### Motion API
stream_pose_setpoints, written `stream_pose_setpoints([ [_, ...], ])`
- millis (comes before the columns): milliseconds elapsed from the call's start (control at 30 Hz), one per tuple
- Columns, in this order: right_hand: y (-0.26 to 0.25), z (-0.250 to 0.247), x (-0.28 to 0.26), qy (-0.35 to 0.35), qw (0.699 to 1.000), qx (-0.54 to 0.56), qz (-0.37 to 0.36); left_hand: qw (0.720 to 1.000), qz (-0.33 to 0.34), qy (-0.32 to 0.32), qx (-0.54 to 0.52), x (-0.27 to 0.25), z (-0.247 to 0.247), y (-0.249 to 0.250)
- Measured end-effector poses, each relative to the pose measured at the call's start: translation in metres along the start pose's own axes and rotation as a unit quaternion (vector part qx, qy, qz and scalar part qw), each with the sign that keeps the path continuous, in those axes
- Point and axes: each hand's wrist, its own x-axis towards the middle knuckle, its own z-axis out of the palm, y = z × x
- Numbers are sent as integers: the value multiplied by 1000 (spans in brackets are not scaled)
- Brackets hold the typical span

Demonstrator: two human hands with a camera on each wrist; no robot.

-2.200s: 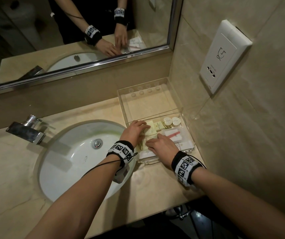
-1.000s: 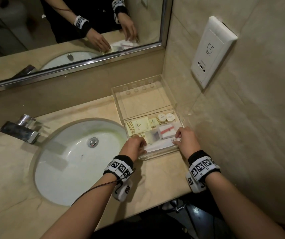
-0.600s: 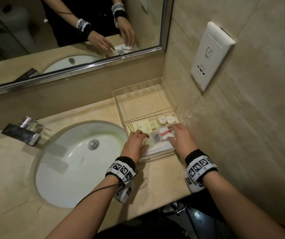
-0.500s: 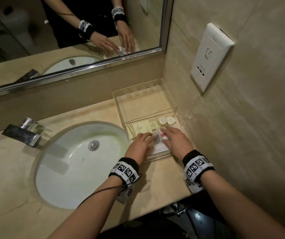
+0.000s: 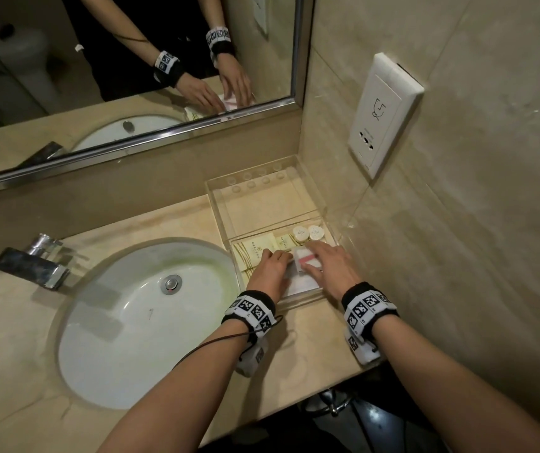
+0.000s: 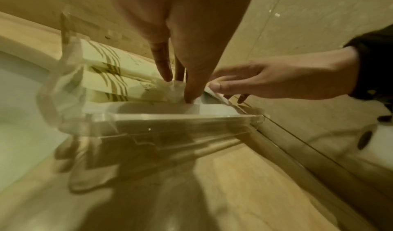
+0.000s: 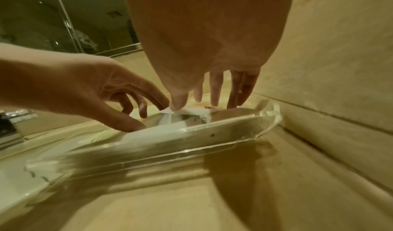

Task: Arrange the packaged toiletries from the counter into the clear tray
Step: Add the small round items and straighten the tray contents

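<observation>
Both hands are down inside the clear tray (image 5: 307,300), which sits right of centre in the head view, on the beige counter (image 5: 294,354) between the white basin (image 5: 137,318) and the tiled side wall. The left hand (image 5: 270,268) reaches in from the lower left with its fingers stretched downward; from the left wrist view its fingertips (image 6: 191,96) press on a crinkly clear-wrapped packet (image 6: 174,90) and none of them curl round it. The right hand (image 5: 330,266) lies spread, fingers straight and apart, over a white packet with a pink stripe (image 5: 304,259), its thumb at the near edge of that packet; it rests on the packet and does not grip it. The tray's near compartment holds the toiletries: cream sachets with a gold pattern (image 5: 255,253) stacked at its left side, two small round white lids (image 5: 307,233) at the far right corner, and flat white packets (image 5: 304,282) along the near wall beneath both hands. The far compartment (image 5: 262,207), toward the upper middle of the frame, shows only the tray floor. A chrome tap (image 5: 33,266) stands at the left edge, a mirror (image 5: 131,76) fills the upper left, and a white wall socket plate (image 5: 383,112) hangs at upper right.
</observation>
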Motion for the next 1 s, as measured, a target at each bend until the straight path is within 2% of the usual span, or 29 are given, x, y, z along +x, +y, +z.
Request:
stream_pose_setpoints([
  [167, 7, 4, 2, -30, 996, -85, 1, 998, -31, -6, -61, -2, -4, 6],
  [433, 0, -3, 2, -17, 995, -102, -7, 991, -78, -43, -101, 4, -6, 7],
  [600, 1, -10, 1, -11, 994, -112, -5, 999, -8, 5, -48, 1, -11, -6],
  [733, -5, -13, 3, 58, 992, -112, -23, 996, 5, 66, 53, -5, -19, -26],
  [800, -11, -13, 8, 83, 991, -98, -38, 996, 2, 49, 75, -9, -20, -34],
  [900, -22, -11, 20, 41, 996, -62, -54, 994, -9, -14, 104, -12, -19, -41],
  [1000, -27, -3, 30, -39, 992, -105, -51, 991, -25, -41, 125, -9, -14, -46],
])
